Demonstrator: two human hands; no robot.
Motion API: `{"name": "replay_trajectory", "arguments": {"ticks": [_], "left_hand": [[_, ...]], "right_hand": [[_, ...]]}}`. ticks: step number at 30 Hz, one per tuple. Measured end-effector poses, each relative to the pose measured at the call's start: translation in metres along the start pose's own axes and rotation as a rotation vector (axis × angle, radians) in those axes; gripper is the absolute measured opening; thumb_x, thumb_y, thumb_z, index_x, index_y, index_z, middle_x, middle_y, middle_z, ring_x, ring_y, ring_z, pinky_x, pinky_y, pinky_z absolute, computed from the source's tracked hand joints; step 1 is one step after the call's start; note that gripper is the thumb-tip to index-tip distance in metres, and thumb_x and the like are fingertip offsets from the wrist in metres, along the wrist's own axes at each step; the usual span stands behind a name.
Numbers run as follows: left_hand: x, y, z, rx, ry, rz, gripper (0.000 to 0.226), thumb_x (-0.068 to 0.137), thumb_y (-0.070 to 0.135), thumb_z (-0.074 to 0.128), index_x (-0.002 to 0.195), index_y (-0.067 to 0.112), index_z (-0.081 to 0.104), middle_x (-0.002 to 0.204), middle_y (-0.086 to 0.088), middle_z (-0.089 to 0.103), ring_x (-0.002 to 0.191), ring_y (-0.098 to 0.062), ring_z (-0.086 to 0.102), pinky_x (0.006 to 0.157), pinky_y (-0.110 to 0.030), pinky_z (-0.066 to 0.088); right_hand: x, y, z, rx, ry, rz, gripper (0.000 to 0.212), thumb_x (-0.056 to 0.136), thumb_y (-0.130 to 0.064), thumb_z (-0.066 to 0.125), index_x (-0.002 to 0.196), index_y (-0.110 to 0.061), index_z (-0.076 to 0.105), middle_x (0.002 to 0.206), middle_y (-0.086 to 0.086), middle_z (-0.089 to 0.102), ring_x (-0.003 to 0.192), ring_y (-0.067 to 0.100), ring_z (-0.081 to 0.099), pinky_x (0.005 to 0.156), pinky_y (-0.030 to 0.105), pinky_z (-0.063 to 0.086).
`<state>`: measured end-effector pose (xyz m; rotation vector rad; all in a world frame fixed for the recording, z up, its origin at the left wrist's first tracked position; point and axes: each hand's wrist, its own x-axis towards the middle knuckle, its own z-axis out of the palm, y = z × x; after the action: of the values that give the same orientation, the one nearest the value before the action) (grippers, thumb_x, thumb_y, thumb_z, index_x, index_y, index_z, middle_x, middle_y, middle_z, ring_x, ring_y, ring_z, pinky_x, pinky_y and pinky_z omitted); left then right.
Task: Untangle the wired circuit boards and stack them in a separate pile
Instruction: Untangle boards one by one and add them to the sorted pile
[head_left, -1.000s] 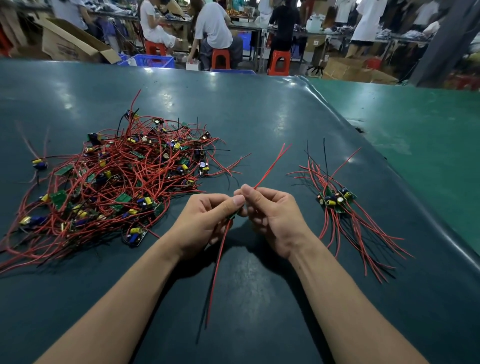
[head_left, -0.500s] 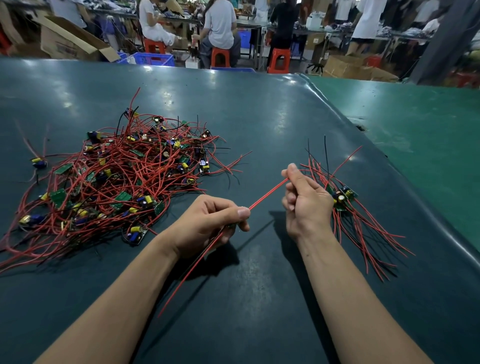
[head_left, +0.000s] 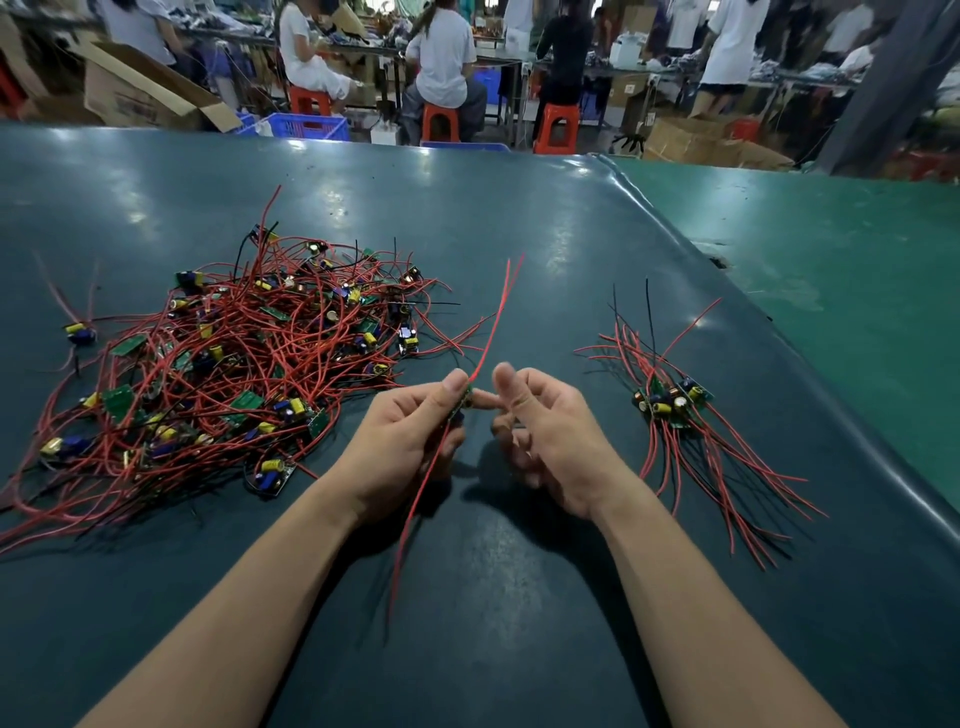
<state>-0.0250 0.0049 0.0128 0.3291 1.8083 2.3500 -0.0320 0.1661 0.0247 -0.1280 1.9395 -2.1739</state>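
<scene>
The left hand (head_left: 405, 441) pinches one freed circuit board (head_left: 460, 408) clear of the tangle (head_left: 234, 374) beside it, while the right hand (head_left: 550, 431) hovers loosely spread, ready to take it.

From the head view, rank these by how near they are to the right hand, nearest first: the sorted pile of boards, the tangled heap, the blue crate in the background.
From the right hand:
1. Sorted pile of boards, just to its right on the table.
2. Tangled heap, to the left, beyond the left hand.
3. Blue crate, far back left, past the table's far edge.
</scene>
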Motion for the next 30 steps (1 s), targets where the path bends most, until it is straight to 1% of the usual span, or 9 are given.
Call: {"name": "replay_trajectory", "arguments": {"ticks": [3, 6, 8, 12, 16, 20, 26, 28, 30], "left_hand": [[-0.002, -0.001, 0.004, 0.062, 0.038, 0.048, 0.039, 0.089, 0.048, 0.055, 0.066, 0.019, 0.067, 0.048, -0.001, 0.035, 0.035, -0.011, 0.027, 0.038, -0.017, 0.028], [0.0, -0.002, 0.004, 0.05, 0.079, 0.043, 0.031, 0.094, 0.036, 0.053, 0.098, 0.017, 0.076, 0.061, -0.009, 0.042, 0.048, -0.012, 0.036, 0.05, -0.018, 0.029], [-0.001, -0.004, 0.003, 0.13, 0.04, 0.046, 0.032, 0.099, 0.029, 0.052, 0.104, 0.004, 0.071, 0.067, -0.01, 0.054, 0.058, -0.016, 0.044, 0.055, -0.026, 0.03], [-0.002, -0.004, 0.002, 0.192, -0.043, 0.048, 0.039, 0.093, 0.027, 0.038, 0.098, 0.006, 0.071, 0.046, -0.01, 0.041, 0.04, -0.02, 0.031, 0.041, -0.026, 0.029], [0.002, -0.003, -0.002, 0.123, 0.04, 0.04, 0.044, 0.087, 0.032, 0.043, 0.103, 0.003, 0.073, 0.039, -0.003, 0.039, 0.035, -0.016, 0.025, 0.039, -0.022, 0.022], [0.008, -0.001, -0.01, 0.024, 0.241, 0.14, 0.045, 0.088, 0.037, 0.045, 0.097, 0.004, 0.074, 0.037, 0.002, 0.036, 0.034, -0.013, 0.022, 0.041, -0.021, 0.017], [0.008, 0.002, -0.015, -0.021, 0.403, 0.26, 0.043, 0.09, 0.04, 0.047, 0.088, 0.006, 0.073, 0.038, 0.001, 0.037, 0.033, -0.011, 0.023, 0.046, -0.031, 0.012], [0.008, 0.004, -0.017, -0.036, 0.433, 0.284, 0.044, 0.091, 0.04, 0.045, 0.087, 0.006, 0.073, 0.039, 0.001, 0.038, 0.033, -0.01, 0.024, 0.045, -0.031, 0.013], [0.008, 0.005, -0.018, -0.055, 0.462, 0.287, 0.047, 0.093, 0.041, 0.043, 0.087, 0.005, 0.072, 0.04, 0.0, 0.038, 0.034, -0.011, 0.024, 0.044, -0.029, 0.014]], "right_hand": [[-0.002, -0.001, -0.002, -0.05, 0.03, -0.023, 0.047, 0.069, -0.054, 0.073, 0.083, -0.015, 0.05, 0.053, -0.002, 0.046, 0.034, 0.009, 0.031, 0.033, 0.015, 0.024], [-0.004, 0.0, 0.001, -0.09, 0.029, -0.018, 0.048, 0.068, -0.06, 0.071, 0.073, -0.016, 0.051, 0.051, -0.001, 0.048, 0.033, 0.01, 0.034, 0.033, 0.016, 0.027], [-0.007, 0.001, 0.004, -0.126, -0.019, -0.029, 0.041, 0.078, -0.052, 0.068, 0.069, -0.015, 0.053, 0.048, -0.002, 0.047, 0.032, 0.009, 0.034, 0.031, 0.016, 0.028], [-0.009, -0.002, 0.001, -0.104, -0.067, 0.027, 0.031, 0.095, -0.03, 0.062, 0.068, -0.017, 0.055, 0.047, -0.006, 0.045, 0.033, 0.008, 0.032, 0.032, 0.014, 0.024], [-0.012, -0.007, -0.003, -0.147, -0.17, 0.092, 0.025, 0.095, -0.023, 0.061, 0.071, -0.016, 0.058, 0.05, -0.004, 0.04, 0.035, 0.007, 0.026, 0.034, 0.012, 0.018], [-0.008, -0.006, -0.002, -0.071, 0.107, -0.088, 0.02, 0.093, -0.019, 0.063, 0.077, -0.008, 0.059, 0.048, -0.004, 0.042, 0.033, 0.006, 0.029, 0.034, 0.011, 0.02], [0.0, -0.015, -0.018, 0.297, 0.651, -0.358, 0.031, 0.094, -0.027, 0.065, 0.065, -0.018, 0.058, 0.052, -0.002, 0.053, 0.035, 0.01, 0.036, 0.036, 0.016, 0.025], [0.001, -0.016, -0.02, 0.444, 0.772, -0.375, 0.028, 0.095, -0.028, 0.064, 0.069, -0.019, 0.061, 0.062, 0.001, 0.064, 0.036, 0.01, 0.039, 0.036, 0.018, 0.03], [0.001, -0.015, -0.023, 0.63, 0.843, -0.284, 0.017, 0.097, -0.031, 0.06, 0.088, -0.017, 0.065, 0.078, 0.003, 0.074, 0.038, 0.009, 0.045, 0.037, 0.018, 0.037]]}}
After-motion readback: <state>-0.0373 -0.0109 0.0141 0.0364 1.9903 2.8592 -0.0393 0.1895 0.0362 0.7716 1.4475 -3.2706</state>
